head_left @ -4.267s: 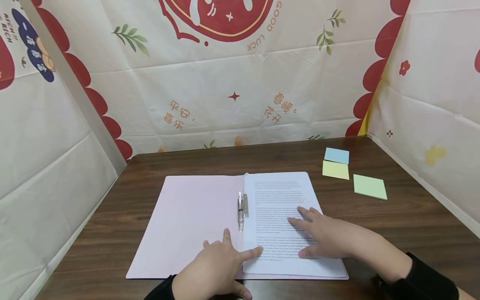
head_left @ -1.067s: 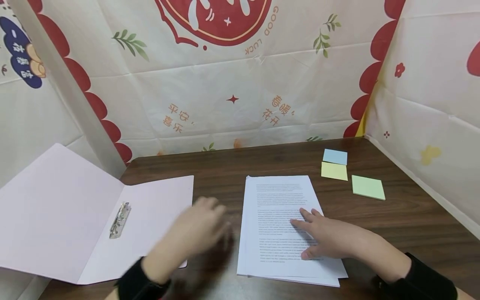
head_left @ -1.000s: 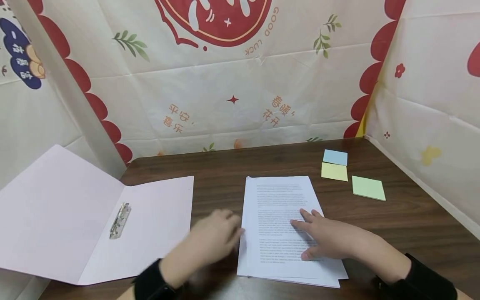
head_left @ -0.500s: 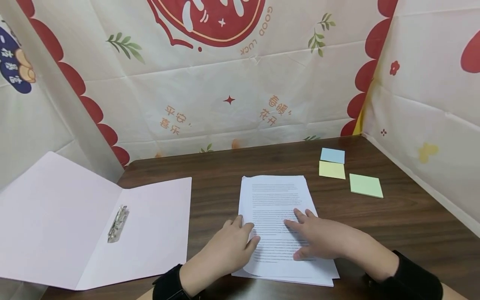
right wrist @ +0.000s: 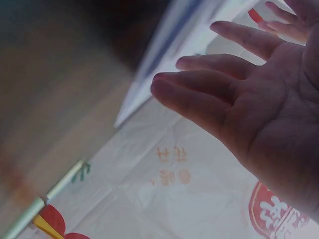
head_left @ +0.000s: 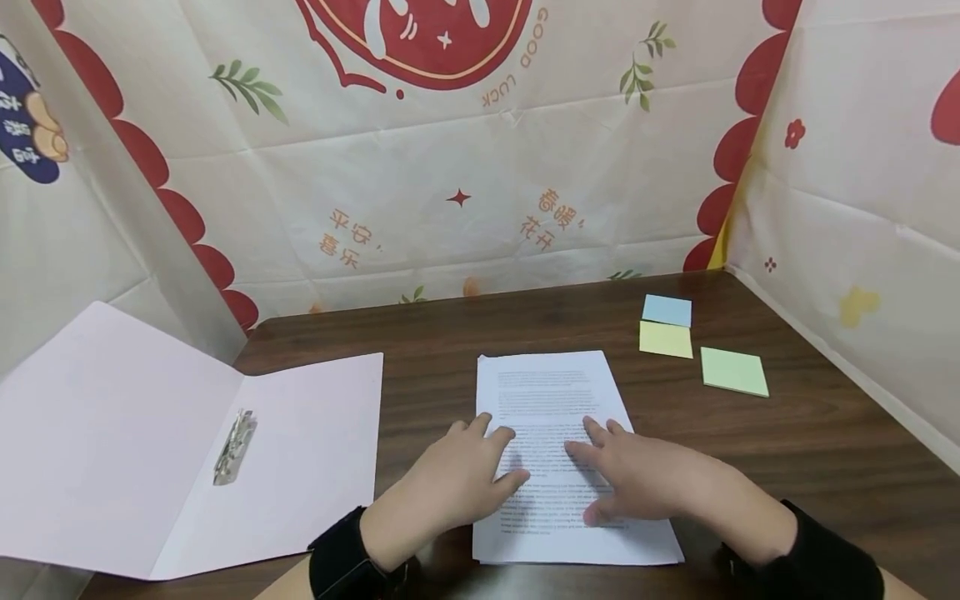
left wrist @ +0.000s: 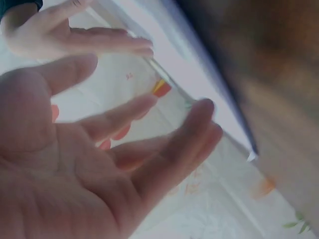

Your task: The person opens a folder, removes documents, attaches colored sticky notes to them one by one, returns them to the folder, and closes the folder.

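A dark wooden table (head_left: 810, 450) is sitting inside a booth of cream cloth (head_left: 450, 167) printed with red scallops, green sprigs and orange Chinese characters.

From the head view, the fingers of the left hand (head_left: 457, 487) are lying straight and slightly spread, their tips resting on the left edge and left part of a stack of printed paper (head_left: 551, 392). The thumb is pointing right across the page. The fingers of the right hand (head_left: 637, 479) are also lying straight and fanned apart, flat on the middle of the top sheet, with the thumb tucked low toward the near edge. Neither hand is curling round anything. The two hands are lying close together, the fingertips near each other but apart. Both wrists are showing black cuffs (head_left: 341, 554).

In the left wrist view, the left palm (left wrist: 60, 164) is showing open with the fingers apart, and the white edge of the sheets (left wrist: 199, 84) is running just past the fingertips. In the right wrist view, the right palm (right wrist: 259, 109) is likewise showing open with the fingers spread, beside the pale paper edge (right wrist: 164, 64). Both wrist views are blurred.

The stack is lying flat near the front middle of the table, its sheets roughly squared. Well to its left, an open pink folder (head_left: 150, 450) with a metal clip (head_left: 232, 435) at its fold is overhanging the table's left edge. Toward the back right, three sticky note pads are lying near one another: a blue pad (head_left: 667, 310), a yellow pad (head_left: 665, 339) touching it, and a green pad (head_left: 733, 372) just apart.
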### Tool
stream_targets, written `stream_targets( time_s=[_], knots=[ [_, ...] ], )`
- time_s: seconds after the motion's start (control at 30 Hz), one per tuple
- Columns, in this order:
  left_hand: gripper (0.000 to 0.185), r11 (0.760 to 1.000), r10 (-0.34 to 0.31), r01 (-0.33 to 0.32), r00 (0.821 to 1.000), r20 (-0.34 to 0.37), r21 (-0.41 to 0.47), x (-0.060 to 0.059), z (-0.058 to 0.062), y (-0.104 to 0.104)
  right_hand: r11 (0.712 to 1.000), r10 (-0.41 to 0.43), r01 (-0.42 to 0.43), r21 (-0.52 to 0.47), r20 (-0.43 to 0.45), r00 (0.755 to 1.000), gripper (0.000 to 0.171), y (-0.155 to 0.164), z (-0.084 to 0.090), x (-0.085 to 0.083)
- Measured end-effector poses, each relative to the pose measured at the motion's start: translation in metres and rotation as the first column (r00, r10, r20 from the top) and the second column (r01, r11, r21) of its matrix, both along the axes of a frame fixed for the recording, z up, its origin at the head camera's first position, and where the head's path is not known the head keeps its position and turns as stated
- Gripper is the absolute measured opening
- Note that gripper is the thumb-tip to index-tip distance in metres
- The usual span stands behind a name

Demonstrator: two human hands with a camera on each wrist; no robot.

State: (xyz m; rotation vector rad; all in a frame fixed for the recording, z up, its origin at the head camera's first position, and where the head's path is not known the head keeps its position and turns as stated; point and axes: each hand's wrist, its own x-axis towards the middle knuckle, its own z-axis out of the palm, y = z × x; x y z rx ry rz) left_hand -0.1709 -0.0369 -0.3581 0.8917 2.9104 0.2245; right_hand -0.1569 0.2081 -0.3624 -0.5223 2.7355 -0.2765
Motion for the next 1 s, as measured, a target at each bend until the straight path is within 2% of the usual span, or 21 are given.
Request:
stream_targets(
  time_s=[0.13,0.27,0.37,0.43,0.67,0.83,1.0],
  knots=[
    [0.060,0.999,-0.014,0.013,1.000,-0.015,-0.052,-0.011,0.003,0.006,1.000,0.004,-0.004,-0.017,-0.012,1.000,0.084,0.008,0.027,-0.016],
    [0.062,0.998,-0.006,0.006,1.000,0.002,-0.069,-0.017,-0.002,0.008,0.995,-0.045,0.040,-0.091,-0.052,0.998,0.083,0.024,0.058,-0.041],
    [0.064,0.995,-0.010,0.011,1.000,0.011,-0.097,-0.016,-0.009,0.008,0.989,-0.094,0.086,-0.118,-0.066,0.993,0.082,0.045,0.071,-0.058],
    [0.064,0.993,-0.022,0.023,1.000,0.007,-0.116,-0.015,-0.012,0.008,0.987,-0.125,0.117,-0.110,-0.072,0.989,0.080,0.064,0.074,-0.066],
    [0.061,0.989,-0.055,0.051,0.998,-0.030,-0.136,-0.016,-0.013,0.012,0.978,-0.207,0.207,-0.024,-0.191,0.959,0.074,0.146,0.065,-0.094],
    [0.059,0.987,-0.059,0.051,0.997,-0.050,-0.155,-0.017,-0.013,0.013,0.972,-0.235,0.236,-0.007,-0.106,0.966,0.078,0.186,0.042,-0.107],
    [0.058,0.990,-0.044,0.037,0.998,-0.049,-0.137,-0.018,-0.013,0.010,0.963,-0.270,0.270,-0.008,0.001,0.963,0.085,0.206,0.019,-0.117]
  ],
)
